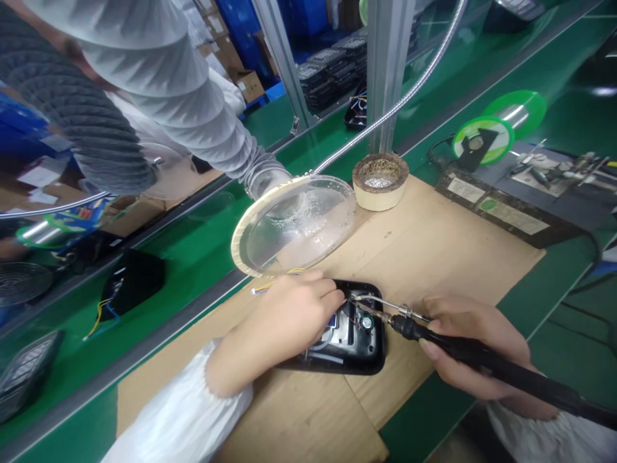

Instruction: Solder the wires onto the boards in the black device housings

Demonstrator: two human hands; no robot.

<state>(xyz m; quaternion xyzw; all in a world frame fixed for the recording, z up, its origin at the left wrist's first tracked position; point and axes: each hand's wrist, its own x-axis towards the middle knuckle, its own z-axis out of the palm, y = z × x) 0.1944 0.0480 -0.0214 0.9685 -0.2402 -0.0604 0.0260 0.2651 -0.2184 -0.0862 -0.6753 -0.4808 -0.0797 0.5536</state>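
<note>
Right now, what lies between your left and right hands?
In the head view, a black plastic housing with wiring inside lies between the left hand and the right hand; the tip of the soldering iron reaches over it.

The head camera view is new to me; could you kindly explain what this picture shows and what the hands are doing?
This picture comes from a camera worn on a person's head, looking forward and down. The left hand rests on an open black plastic housing with wires inside. The right hand holds a soldering iron, its tip over that housing. Both work above a wooden board on a green bench. Beyond stand a round magnifier lens on a flexible metal arm, a brass-wool tip cleaner and a green solder spool.
</note>
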